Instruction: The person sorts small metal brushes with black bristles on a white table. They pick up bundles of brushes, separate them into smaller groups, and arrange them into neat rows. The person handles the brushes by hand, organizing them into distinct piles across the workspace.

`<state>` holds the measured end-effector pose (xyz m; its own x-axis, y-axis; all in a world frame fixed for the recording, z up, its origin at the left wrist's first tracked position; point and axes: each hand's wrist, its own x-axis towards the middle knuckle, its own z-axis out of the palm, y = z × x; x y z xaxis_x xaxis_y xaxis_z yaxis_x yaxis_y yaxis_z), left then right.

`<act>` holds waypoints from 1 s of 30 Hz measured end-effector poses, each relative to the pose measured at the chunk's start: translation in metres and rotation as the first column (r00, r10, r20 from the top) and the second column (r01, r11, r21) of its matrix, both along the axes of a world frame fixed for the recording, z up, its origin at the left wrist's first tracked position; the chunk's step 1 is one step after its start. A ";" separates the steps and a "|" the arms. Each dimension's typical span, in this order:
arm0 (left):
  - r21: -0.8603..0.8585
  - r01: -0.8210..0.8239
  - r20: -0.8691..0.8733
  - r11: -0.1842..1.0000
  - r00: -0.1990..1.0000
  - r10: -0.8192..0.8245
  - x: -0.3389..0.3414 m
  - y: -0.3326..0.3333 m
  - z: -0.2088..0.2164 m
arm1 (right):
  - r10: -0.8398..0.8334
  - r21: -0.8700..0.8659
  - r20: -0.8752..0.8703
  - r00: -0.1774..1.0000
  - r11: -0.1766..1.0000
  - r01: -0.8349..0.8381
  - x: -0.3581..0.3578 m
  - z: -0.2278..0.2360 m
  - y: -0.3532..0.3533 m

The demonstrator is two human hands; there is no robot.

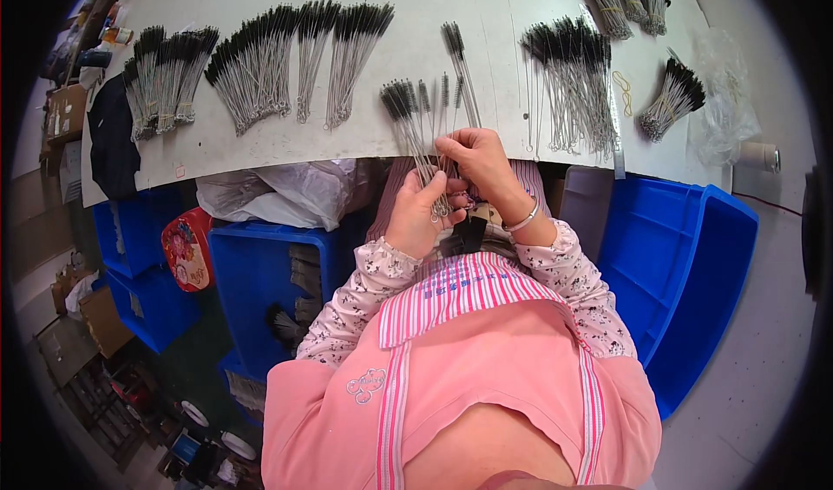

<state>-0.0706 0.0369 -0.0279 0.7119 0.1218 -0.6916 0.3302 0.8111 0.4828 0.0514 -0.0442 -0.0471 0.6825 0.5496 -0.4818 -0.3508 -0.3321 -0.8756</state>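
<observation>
My left hand (415,217) is closed around the wire handles of a small bunch of thin wire cleaning brushes (400,104). Their black bristle heads point away over the table's front edge, and looped wire ends stick out below the fingers. Beside it, my right hand (486,167) pinches thin brush wires between thumb and fingertips; how many it holds cannot be made out. A few more brushes (460,53) lie on the white table (486,4) just beyond. To the right is a loose pile of the same brushes (568,82), with several single ones at its left side.
More brush groups (252,73) lie across the left of the table, and banded bundles (672,99) at the right. Yellow rubber bands (623,95) sit by a metal ruler (617,134). Blue bins (677,282) flank my lap, with a white plastic bag (278,193) at the left.
</observation>
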 end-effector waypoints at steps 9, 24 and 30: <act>-0.074 0.005 0.005 0.997 1.000 -0.005 -0.001 0.003 -0.007 | -0.080 0.081 -0.030 0.996 0.993 0.082 -0.002 -0.010 0.006; 0.071 0.004 -0.023 0.997 1.000 -0.002 0.000 -0.001 -0.004 | -0.069 0.138 -0.090 0.994 0.987 0.081 -0.006 -0.001 0.013; 0.078 -0.002 -0.029 0.997 1.000 0.004 0.001 -0.002 0.003 | -0.066 0.118 -0.140 0.988 0.990 0.083 -0.006 -0.001 0.009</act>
